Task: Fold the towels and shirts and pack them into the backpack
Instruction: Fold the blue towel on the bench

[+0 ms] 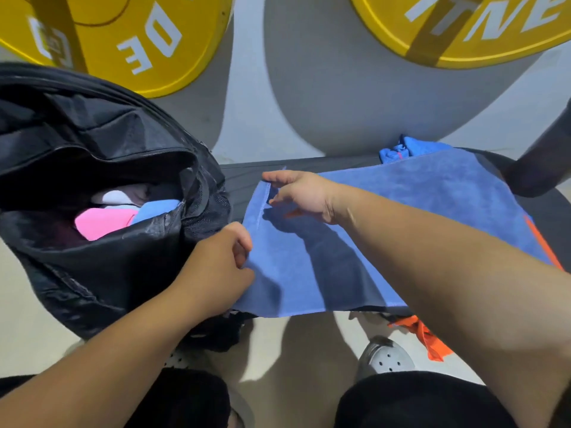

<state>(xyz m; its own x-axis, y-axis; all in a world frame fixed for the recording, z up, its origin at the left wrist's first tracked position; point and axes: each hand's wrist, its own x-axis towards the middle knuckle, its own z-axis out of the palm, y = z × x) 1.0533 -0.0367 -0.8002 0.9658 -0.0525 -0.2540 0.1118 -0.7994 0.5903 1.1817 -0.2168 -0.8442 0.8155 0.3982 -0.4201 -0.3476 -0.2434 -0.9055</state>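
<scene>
Backpack (108, 273): black, mouth unzipped and gaping, standing at the left end of the counter with its side just beside the towel's left edge.
Blue towel (386, 211): spread flat across the counter, its near edge hanging over the front; an orange stripe runs along its right end.
Yellow discs (123, 41): two, with white lettering, beyond the counter at upper left and upper right.
Counter (244, 180): dark, showing between backpack and towel.
Right hand (302, 196): reaches across the towel to its far-left corner – fingers (272, 177) and thumb pinch the hem there.
Left hand (216, 267): at the towel's left edge nearer the body, fingers curled and pinching that edge.
Packed clothes (102, 223): pink, white and light-blue pieces lying inside the backpack's opening.
Crumpled blue cloth (411, 149): bunched just behind the towel's far edge.
Orange cloth (429, 338): hanging below the counter's front – partly hidden by the right forearm.
Grey shoe (386, 356): on the floor beneath.
</scene>
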